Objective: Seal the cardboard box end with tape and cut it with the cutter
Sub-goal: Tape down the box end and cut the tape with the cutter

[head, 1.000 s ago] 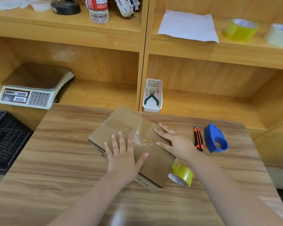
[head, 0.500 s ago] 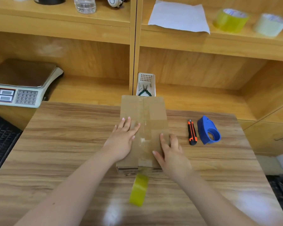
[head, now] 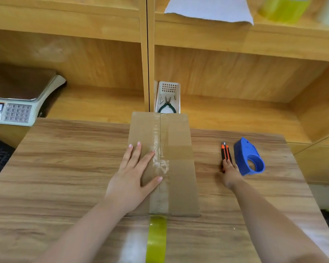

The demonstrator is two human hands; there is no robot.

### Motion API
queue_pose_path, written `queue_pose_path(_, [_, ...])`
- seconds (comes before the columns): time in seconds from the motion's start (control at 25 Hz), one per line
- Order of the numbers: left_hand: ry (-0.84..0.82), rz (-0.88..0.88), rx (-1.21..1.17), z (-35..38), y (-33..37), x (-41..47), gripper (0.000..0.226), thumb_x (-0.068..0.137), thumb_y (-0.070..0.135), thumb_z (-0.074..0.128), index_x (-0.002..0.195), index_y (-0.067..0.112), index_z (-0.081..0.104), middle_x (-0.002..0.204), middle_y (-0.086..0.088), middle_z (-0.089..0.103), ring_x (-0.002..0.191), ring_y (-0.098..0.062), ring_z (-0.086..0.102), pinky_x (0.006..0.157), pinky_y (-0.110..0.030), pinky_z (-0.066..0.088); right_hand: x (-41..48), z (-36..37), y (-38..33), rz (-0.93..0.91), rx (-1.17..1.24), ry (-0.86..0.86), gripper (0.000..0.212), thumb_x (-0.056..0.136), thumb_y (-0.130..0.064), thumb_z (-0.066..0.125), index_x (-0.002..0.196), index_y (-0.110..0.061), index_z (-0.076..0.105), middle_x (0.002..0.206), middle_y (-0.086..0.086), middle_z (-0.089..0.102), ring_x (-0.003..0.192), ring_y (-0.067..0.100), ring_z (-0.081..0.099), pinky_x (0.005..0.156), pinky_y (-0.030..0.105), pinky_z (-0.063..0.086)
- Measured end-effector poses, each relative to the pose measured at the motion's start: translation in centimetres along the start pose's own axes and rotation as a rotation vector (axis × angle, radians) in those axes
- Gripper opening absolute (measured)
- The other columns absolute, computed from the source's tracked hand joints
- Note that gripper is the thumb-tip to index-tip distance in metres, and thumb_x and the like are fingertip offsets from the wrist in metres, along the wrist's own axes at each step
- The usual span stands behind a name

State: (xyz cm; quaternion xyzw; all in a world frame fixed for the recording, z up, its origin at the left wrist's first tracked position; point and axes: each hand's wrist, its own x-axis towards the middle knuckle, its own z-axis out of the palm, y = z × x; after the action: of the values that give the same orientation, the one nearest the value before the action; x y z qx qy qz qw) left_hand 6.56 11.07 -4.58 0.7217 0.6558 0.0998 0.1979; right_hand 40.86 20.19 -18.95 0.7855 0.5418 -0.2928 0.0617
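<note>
Left hand [head: 133,179] lies flat, fingers spread, on the brown cardboard box [head: 179,168] mid-table; no readable print. Yellow tape roll [head: 157,238] hangs at its 6 o'clock, edge-on. Right hand [head: 231,174], at 3 o'clock, touches the orange-black cutter [head: 225,151]; grip unclear.

Left hand [head: 133,177] flat, palm down, fingers spread — arm stretched forward. Right hand [head: 230,172] reaching out to the right — fingertips extended, uncurled.
</note>
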Motion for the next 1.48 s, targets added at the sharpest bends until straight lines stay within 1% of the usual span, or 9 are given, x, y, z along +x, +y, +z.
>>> queue_pose_path(0.36, [-0.023,-0.013,-0.017,-0.3,0.4,-0.1,0.071,0.082,0.071,0.038,0.145,0.05,0.013,0.16,0.016,-0.012,0.144,-0.004,-0.021,0.104,-0.032,0.039,-6.2,6.1,2.1,-0.156,-0.065,0.144,0.06,0.088,-0.035,0.04,0.143,-0.011,0.033,0.152,0.011,0.028,0.138,0.033,0.026,0.11,0.045,0.029])
queue_pose_path(0.52, [-0.027,-0.017,-0.015,-0.2,0.3,-0.2,0.071,0.082,0.07,0.038,0.145,0.049,0.014,0.161,0.014,-0.011,0.145,-0.005,-0.021,0.106,-0.034,0.037,-5.6,3.8,0.5,0.092,0.252,0.287,0.05,0.087,-0.02,0.058,0.133,-0.008,0.042,0.128,0.024,0.043,0.115,0.044,0.043,0.097,0.053,0.04])
queue_pose_path(0.72, [0.045,0.038,-0.248,0.1,-0.5,-0.4,0.061,0.083,0.058,0.054,0.14,0.04,0.038,0.162,0.003,0.009,0.148,-0.01,-0.007,0.119,-0.041,0.015,-3.5,3.0,0.3,0.295,0.296,0.174,0.052,0.077,-0.024,0.072,0.115,0.002,0.049,0.109,0.021,0.056,0.101,0.041,0.056,0.086,0.047,0.051])
queue_pose_path(0.8, [0.119,0.027,-0.403,-0.3,-0.7,-0.9,0.045,0.086,0.047,0.057,0.13,0.038,0.051,0.158,0.002,0.025,0.148,-0.014,0.01,0.119,-0.042,0.017,-3.8,2.6,0.0,0.311,0.474,0.107,0.041,0.078,-0.016,0.069,0.109,0.007,0.054,0.089,0.018,0.06,0.081,0.036,0.062,0.07,0.041,0.053])
queue_pose_path(0.92, [0.27,0.03,-0.63,-1.6,-1.3,-3.1,0.028,0.089,0.043,0.052,0.115,0.038,0.059,0.135,0.008,0.05,0.132,-0.007,0.04,0.107,-0.029,0.033,-6.8,0.5,-0.1,0.316,1.114,-0.1,0.027,0.086,-0.001,0.059,0.111,0.008,0.052,0.079,0.015,0.057,0.063,0.025,0.058,0.045,0.03,0.054])
queue_pose_path(1.08, [0.429,-0.304,-1.015,0.1,-2.9,-9.9,0.015,0.092,0.031,0.05,0.087,0.022,0.061,0.087,0.005,0.061,0.088,-0.013,0.056,0.082,-0.035,0.045,-14.5,-3.3,0.1,-0.005,1.575,-0.213,0.035,0.076,-0.009,0.071,0.108,-0.008,0.056,0.085,0.01,0.064,0.065,0.02,0.068,0.057,0.03,0.06])
queue_pose_path(1.2, [0.192,-0.56,-1.206,2.7,-1.8,-13.7,0.019,0.094,0.009,0.052,0.077,0.011,0.061,0.066,0.001,0.063,0.07,-0.019,0.056,0.063,-0.027,0.046,-20.8,-4.9,-0.2,-0.294,1.486,-0.287,0.039,0.079,-0.008,0.065,0.116,-0.008,0.055,0.083,0.01,0.067,0.062,0.022,0.064,0.056,0.03,0.056])
queue_pose_path(1.32, [-0.172,-0.591,-1.136,4.1,0.9,-13.9,0.009,0.09,0.017,0.061,0.095,0.011,0.065,0.077,-0.003,0.068,0.064,-0.004,0.064,0.053,-0.011,0.046,-25.3,-5.3,-0.6,-0.443,1.396,-0.504,0.043,0.082,0.0,0.056,0.124,-0.005,0.049,0.092,0.019,0.06,0.068,0.028,0.057,0.059,0.034,0.051])
queue_pose_path(1.48, [-0.325,-0.615,-1.071,5.6,2.2,-12.0,0.038,0.082,0.044,0.066,0.094,0.008,0.068,0.085,-0.016,0.068,0.077,-0.027,0.063,0.069,-0.032,0.044,-28.1,-5.2,-1.3,-0.569,1.013,-0.497,0.044,0.082,-0.002,0.055,0.125,-0.004,0.044,0.1,0.015,0.067,0.076,0.027,0.059,0.069,0.034,0.051])
